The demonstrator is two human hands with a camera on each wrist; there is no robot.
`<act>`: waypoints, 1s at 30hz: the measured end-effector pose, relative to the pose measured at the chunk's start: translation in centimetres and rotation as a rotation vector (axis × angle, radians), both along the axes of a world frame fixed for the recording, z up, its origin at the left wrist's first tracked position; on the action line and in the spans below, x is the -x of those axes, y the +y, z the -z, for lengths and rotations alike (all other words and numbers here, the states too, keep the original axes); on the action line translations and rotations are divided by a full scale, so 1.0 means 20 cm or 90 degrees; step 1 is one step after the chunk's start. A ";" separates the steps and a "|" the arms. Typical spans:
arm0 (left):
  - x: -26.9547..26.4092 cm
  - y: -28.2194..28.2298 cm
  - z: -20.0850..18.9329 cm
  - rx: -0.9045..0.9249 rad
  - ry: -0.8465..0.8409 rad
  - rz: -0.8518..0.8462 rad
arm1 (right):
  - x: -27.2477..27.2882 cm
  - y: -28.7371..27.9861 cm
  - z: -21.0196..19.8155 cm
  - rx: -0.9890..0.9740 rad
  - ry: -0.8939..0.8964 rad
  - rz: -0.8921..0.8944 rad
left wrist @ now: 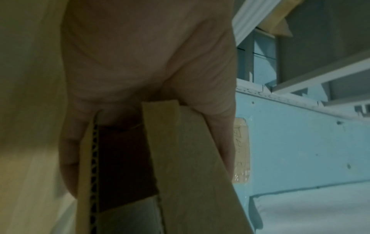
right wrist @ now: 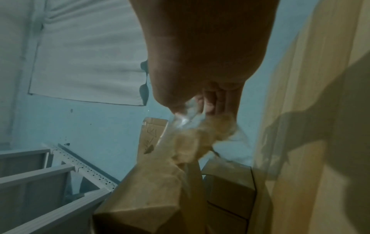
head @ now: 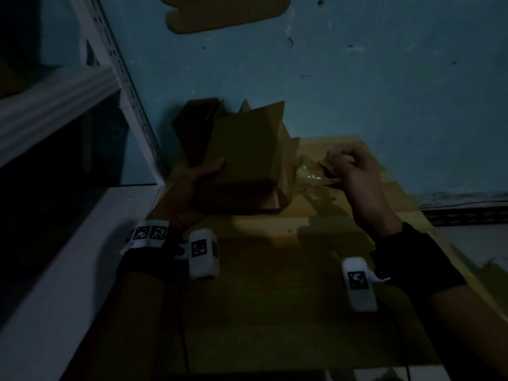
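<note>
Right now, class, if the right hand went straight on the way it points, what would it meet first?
Likely the cardboard box that the left hand grips: the right hand, pinching a clear plastic bag, points toward its raised flaps. Dim light leaves depth uncertain.

Close on left hand (left wrist: 140, 55) gripping cardboard box (left wrist: 186, 158), thumb pressed on near flap, fingers (left wrist: 68, 158) behind corrugated edge (left wrist: 93, 158), dark gap between flaps, blue wall (left wrist: 300, 142) with taped patch (left wrist: 241, 152) beyond, white shelf frame (left wrist: 300, 82) above.
</note>
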State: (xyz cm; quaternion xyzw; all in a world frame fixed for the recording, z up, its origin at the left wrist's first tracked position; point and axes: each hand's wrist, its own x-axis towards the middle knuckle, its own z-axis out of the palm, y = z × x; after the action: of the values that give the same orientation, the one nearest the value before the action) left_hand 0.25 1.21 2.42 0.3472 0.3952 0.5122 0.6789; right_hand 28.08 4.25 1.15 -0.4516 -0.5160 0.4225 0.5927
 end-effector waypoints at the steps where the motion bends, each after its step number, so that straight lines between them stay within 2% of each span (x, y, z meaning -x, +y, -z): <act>1: 0.00 0.00 0.00 -0.007 -0.017 0.004 | 0.00 0.00 0.00 0.014 -0.005 -0.008; 6: 0.00 0.01 0.00 -0.029 -0.047 0.009 | -0.01 -0.02 -0.01 -0.010 -0.032 -0.049; 13: -0.04 0.02 0.03 -0.005 0.066 -0.011 | 0.01 -0.04 -0.02 0.013 -0.021 -0.135; 17: -0.07 0.00 0.01 -0.012 0.085 -0.018 | 0.02 -0.03 0.01 0.004 -0.109 -0.160; 20: -0.08 0.00 0.00 -0.012 0.079 -0.011 | 0.04 -0.02 0.05 0.060 -0.163 -0.175; 23: -0.09 0.00 0.00 -0.007 0.077 -0.018 | 0.05 -0.02 0.06 0.126 -0.156 -0.247; 25: -0.09 -0.01 -0.01 0.003 0.081 -0.018 | 0.05 -0.04 0.05 0.117 -0.142 -0.294; 30: -0.10 -0.02 -0.03 -0.003 0.095 -0.024 | 0.04 -0.05 0.06 0.043 -0.180 -0.240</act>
State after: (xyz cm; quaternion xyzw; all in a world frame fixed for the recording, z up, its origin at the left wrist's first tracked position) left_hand 2.15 0.87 2.99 0.3783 0.4500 0.4988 0.6369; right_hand 27.24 3.18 0.02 -0.4214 -0.6549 0.4750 0.4096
